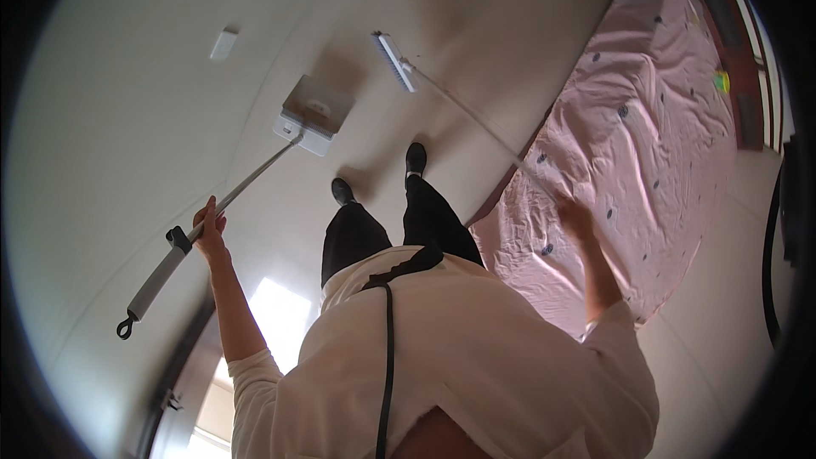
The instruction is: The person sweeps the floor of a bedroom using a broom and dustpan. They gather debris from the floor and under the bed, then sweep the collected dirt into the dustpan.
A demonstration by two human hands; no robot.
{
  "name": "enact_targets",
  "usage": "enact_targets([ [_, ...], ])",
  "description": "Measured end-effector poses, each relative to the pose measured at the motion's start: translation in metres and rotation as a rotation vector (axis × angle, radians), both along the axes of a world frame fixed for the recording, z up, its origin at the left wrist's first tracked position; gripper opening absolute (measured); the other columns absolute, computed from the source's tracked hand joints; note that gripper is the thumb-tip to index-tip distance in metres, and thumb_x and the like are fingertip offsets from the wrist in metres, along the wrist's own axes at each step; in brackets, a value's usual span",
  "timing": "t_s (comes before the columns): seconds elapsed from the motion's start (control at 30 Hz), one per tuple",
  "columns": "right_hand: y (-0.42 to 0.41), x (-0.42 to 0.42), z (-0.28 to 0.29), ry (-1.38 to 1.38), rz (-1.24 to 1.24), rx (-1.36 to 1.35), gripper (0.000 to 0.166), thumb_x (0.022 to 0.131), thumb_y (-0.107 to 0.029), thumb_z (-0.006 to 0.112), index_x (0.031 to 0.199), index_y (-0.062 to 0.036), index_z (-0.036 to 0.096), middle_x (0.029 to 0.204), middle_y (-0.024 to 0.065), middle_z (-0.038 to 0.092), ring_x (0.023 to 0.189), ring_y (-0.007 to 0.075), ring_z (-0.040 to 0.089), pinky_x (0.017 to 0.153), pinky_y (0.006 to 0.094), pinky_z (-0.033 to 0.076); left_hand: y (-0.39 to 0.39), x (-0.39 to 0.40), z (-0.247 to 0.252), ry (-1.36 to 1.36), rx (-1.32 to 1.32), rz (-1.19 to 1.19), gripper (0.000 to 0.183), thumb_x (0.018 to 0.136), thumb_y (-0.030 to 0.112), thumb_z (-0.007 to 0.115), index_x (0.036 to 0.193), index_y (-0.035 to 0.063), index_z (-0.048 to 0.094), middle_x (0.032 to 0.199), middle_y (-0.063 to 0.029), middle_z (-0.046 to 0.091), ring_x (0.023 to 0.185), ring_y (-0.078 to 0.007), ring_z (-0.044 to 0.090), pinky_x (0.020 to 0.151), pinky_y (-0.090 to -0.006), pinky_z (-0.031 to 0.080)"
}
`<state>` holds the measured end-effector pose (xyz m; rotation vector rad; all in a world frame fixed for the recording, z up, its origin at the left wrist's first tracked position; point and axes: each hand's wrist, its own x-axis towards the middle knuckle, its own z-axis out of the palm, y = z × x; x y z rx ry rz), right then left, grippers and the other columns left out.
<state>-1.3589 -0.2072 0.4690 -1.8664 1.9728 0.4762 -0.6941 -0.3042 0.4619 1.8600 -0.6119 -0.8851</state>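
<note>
My left hand point(211, 229) is closed round the metal pole of a long-handled dustpan point(313, 116), just below its grey grip. The pan hangs out ahead of my left foot, with a row of comb teeth near its pole. On the other side, my right hand point(575, 218) holds the thin pole of a broom point(396, 62), over the edge of the bed. The broom head is white with greyish bristles and lies ahead of my right foot, apart from the dustpan.
A bed with a rumpled pink patterned sheet point(637, 140) runs along the right. A yellow-green object point(721, 82) is at its far edge. A white wall plate point(223, 44) is on the left wall. Behind me to the left is a door point(185, 389).
</note>
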Motion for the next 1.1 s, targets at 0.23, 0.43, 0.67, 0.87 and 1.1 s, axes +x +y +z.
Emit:
enact_targets([
  [0.23, 0.236, 0.098, 0.024, -1.062, -1.037, 0.301, 0.065, 0.073, -0.003, 0.044, 0.129, -0.0144, 0.012, 0.051, 0.0028, 0.043, 0.038, 0.0107, 0.041, 0.034, 0.0249, 0.037, 0.050, -0.011, 0.062, -0.024, -0.077, -0.179, 0.010, 0.076, 0.016, 0.053, 0.080, 0.0071, 0.054, 0.092, 0.0002, 0.058, 0.066, -0.0043, 0.051, 0.059, -0.0178, 0.040],
  [0.43, 0.336, 0.250, -0.018, -1.286, -1.560, 0.140, 0.050, 0.072, -0.001, 0.042, 0.119, -0.0145, 0.031, 0.048, 0.0020, 0.039, 0.033, 0.0120, 0.038, 0.029, 0.0236, 0.034, 0.082, 0.035, 0.059, -0.023, -0.127, -0.266, 0.013, 0.075, 0.017, 0.055, 0.082, 0.0061, 0.055, 0.087, -0.0001, 0.058, 0.066, -0.0054, 0.050, 0.060, -0.0189, 0.041],
  [0.67, 0.234, 0.350, -0.049, -1.384, -2.007, 0.118, 0.021, 0.072, -0.003, 0.042, 0.092, -0.0117, 0.039, 0.054, 0.0044, 0.041, 0.038, 0.0147, 0.039, 0.033, 0.0273, 0.037, 0.011, 0.049, 0.042, 0.089, -0.023, -0.229, 0.019, 0.068, 0.018, 0.065, 0.080, 0.0073, 0.054, 0.074, -0.0014, 0.055, 0.061, -0.0074, 0.051, 0.055, -0.0181, 0.043],
  [0.87, 0.100, 0.357, -0.049, -1.359, -1.579, 0.030, 0.031, 0.072, -0.007, 0.044, 0.103, -0.0100, 0.039, 0.053, 0.0042, 0.043, 0.035, 0.0130, 0.040, 0.032, 0.0268, 0.035, -0.017, 0.053, 0.023, 0.104, 0.031, -0.237, 0.018, 0.069, 0.019, 0.063, 0.079, 0.0078, 0.052, 0.073, -0.0009, 0.055, 0.063, -0.0084, 0.052, 0.058, -0.0197, 0.043],
  [1.1, 0.040, 0.306, -0.044, -1.249, -1.524, -0.091, 0.059, 0.070, -0.007, 0.047, 0.125, -0.0092, 0.025, 0.054, 0.0054, 0.044, 0.042, 0.0134, 0.043, 0.036, 0.0264, 0.039, -0.047, 0.047, 0.012, 0.081, 0.051, -0.212, 0.018, 0.069, 0.019, 0.064, 0.077, 0.0067, 0.053, 0.066, -0.0010, 0.052, 0.055, -0.0082, 0.049, 0.054, -0.0185, 0.042],
])
